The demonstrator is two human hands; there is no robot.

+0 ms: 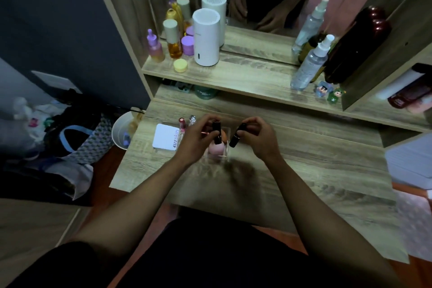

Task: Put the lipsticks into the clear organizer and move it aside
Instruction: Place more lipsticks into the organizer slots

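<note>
My left hand grips a black lipstick upright over the clear organizer on the wooden desk. My right hand holds a second black lipstick, tilted, just right of the first and above the organizer's right side. Inside the organizer lie a pink sponge and an orange one. A red-capped lip tube and a clear-capped one stand at the organizer's far left; whether they are inside it is unclear.
A white compact box lies left of the organizer. The raised shelf behind carries bottles, a white cylinder, spray bottles and small figures. A white bin sits off the desk's left edge.
</note>
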